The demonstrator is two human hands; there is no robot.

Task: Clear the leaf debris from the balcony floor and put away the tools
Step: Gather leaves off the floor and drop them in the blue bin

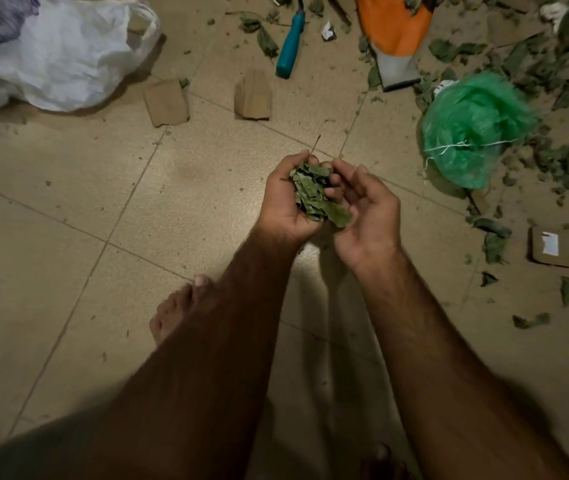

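i have the handful of torn green leaf pieces (312, 192) cupped in my left hand (286, 202), fingers curled round it. my right hand (368, 209) lies loosely open beside it, fingertips touching the pile. the crumpled white plastic bag (58, 60) lies well apart, up and leftward, on the left hand's side, so i'd carry with that one.

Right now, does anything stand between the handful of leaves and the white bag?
Nothing visible does. The left hand cups the leaves; only a flat cardboard scrap lies on the floor toward the white bag.
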